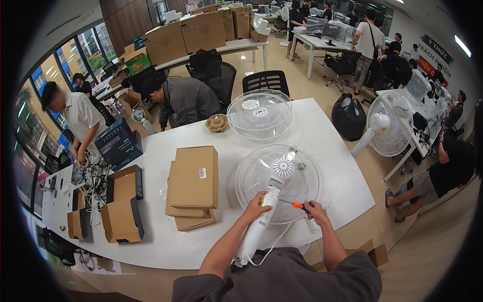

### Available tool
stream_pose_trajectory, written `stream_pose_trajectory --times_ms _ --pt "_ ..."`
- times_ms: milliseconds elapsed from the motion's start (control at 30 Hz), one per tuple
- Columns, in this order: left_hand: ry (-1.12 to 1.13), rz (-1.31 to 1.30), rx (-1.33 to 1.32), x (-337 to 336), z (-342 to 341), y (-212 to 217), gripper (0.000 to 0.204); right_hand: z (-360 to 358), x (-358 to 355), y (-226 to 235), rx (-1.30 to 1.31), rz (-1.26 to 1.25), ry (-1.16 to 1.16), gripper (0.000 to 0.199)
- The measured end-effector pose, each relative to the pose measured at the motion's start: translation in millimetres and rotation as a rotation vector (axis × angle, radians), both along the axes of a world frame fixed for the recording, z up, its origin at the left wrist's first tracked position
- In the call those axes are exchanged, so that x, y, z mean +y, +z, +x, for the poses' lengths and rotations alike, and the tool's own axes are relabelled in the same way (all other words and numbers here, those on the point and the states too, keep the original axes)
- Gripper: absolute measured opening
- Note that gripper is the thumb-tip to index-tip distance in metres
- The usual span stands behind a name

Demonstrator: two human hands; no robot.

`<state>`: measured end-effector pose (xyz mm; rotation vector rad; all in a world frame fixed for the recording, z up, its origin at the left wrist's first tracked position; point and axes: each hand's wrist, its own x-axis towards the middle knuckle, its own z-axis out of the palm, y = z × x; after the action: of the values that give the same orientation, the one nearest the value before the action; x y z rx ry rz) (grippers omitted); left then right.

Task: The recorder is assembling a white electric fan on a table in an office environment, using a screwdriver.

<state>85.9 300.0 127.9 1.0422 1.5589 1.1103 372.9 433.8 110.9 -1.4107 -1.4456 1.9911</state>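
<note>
A white electric fan lies with its round wire cage face down on the white table and its neck pointing toward me. My left hand is wrapped round the fan's neck, just below the motor housing. In my right hand is a screwdriver with an orange and dark handle. Its thin shaft points left, and the tip reaches the side of the neck near my left hand. A white power cord loops from the lower end of the neck.
Beyond the fan stand loose fan cages and a moulded brown piece. Flat cardboard boxes are stacked to the left, with open boxes and tangled cables farther left. Another assembled fan and a black bag are right. Co-workers surround the table.
</note>
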Motion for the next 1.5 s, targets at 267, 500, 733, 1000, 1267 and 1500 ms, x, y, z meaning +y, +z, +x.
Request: stream_pose_trajectory --times_ms 267,500,733,1000,1267,1500 --pt "0.014 0.021 -0.005 -0.8 1.4 4.4 0.069 8.0 -1.6 1.6 0.171 0.055 0.051 0.031" --pt "0.003 0.035 0.104 1.5 0.1 5.2 0.07 4.0 6.7 23.3 0.096 -0.33 -0.033 0.034" --pt "0.012 0.053 0.153 0.0 3.3 -12.8 0.071 3.7 10.3 14.3 -0.023 -0.17 0.048 0.034" --pt "0.012 0.06 0.058 3.1 11.2 1.3 0.071 16.2 1.1 -10.4 0.108 0.266 0.111 0.033" --pt "0.023 0.045 0.052 3.6 7.4 2.5 0.07 10.5 5.5 -8.9 -0.029 0.268 0.09 0.02" --pt "0.019 0.09 0.071 5.1 11.4 1.2 0.071 11.1 19.0 -9.8 0.011 0.002 0.057 0.037"
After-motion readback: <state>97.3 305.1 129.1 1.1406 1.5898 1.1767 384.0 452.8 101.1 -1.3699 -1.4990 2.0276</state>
